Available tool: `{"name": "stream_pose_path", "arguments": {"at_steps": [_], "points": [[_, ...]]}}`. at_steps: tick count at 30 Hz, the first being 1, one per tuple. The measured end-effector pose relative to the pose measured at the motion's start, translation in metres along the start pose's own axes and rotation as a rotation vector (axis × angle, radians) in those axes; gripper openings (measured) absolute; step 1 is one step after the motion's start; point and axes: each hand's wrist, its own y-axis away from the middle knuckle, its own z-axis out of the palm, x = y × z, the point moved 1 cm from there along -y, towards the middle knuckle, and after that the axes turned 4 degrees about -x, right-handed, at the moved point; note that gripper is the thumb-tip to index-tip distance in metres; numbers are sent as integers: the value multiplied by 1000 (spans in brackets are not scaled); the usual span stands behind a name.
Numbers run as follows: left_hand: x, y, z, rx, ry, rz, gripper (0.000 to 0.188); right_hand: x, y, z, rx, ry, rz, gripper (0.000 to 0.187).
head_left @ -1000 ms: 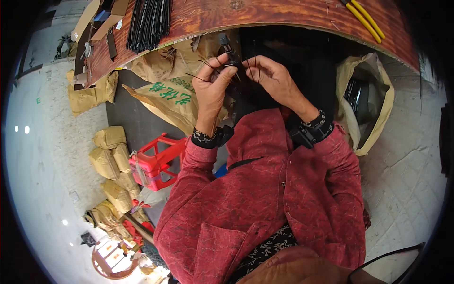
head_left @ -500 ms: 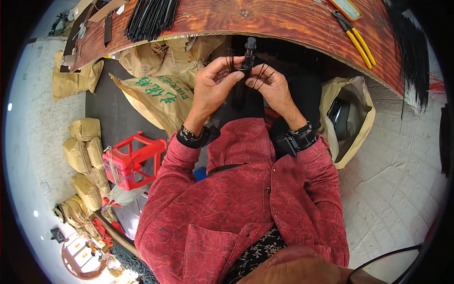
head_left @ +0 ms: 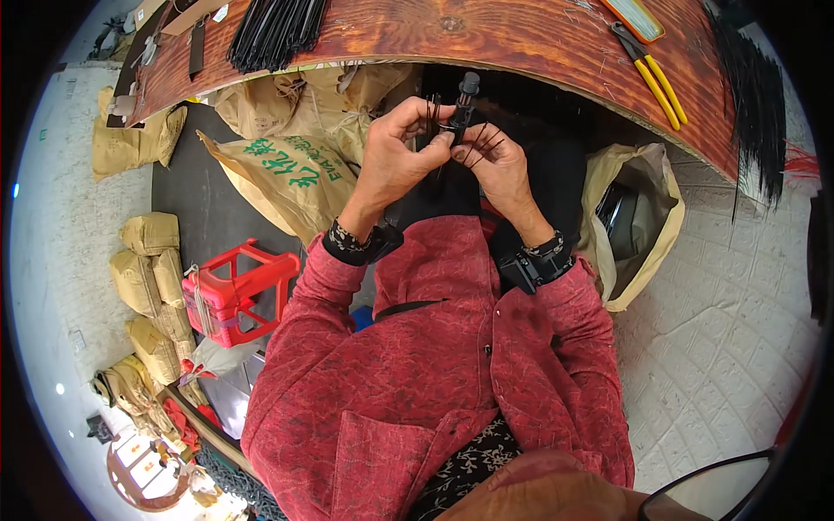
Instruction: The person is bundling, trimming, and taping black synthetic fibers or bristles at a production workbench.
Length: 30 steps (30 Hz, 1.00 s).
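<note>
Below the table's front edge, over my lap, both hands work close together at a black rod-like piece (head_left: pixel 466 97) with a ribbed, rounded knob on top. My left hand (head_left: pixel 398 154) is closed, with thin black strands (head_left: pixel 433 111) standing up between its fingers. Its thumb and fingertips press at the rod's side. In a pinch, my right hand (head_left: pixel 502 169) grips more thin dark strands (head_left: pixel 488 137) beside the rod, and its fingertips almost meet the left thumb. The fingers partly cover the rod's lower part, and its dark shape blends into the dark background.
On the wooden table (head_left: pixel 512 35) lie a bundle of black strips (head_left: pixel 276 33), yellow-handled pliers (head_left: pixel 658 82), an orange-rimmed tray (head_left: pixel 637 17) and long black strands (head_left: pixel 757 104) hanging over the edge. Open sacks (head_left: pixel 295 187) (head_left: pixel 651 247) flank me. A red plastic stool (head_left: pixel 226 300) stands left.
The rod's knob has shifted slightly right and leans a little more. The hands stay together at it, with small finger movements. The whole view has shifted slightly.
</note>
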Motion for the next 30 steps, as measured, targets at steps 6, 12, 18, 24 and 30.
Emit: {"name": "stream_pose_path", "arguments": {"at_steps": [6, 12, 18, 24, 30], "points": [[-19, -3, -11, -101, 196, -107, 29, -3, 3, -11, -33, 7, 20, 13], [-10, -3, -3, -41, 356, -128, 39, -27, -1, -16, -145, 196, 60, 19], [-11, 5, 4, 79, 278, -107, 44, -20, -1, -26, -187, 105, 160, 25], [-9, 7, 4, 128, 293, -44, 43, -24, -5, -5, -182, -146, 95, 24], [-12, 9, 3, 72, 326, -7, 43, -6, -10, -9, -118, -82, 88, 23]]}}
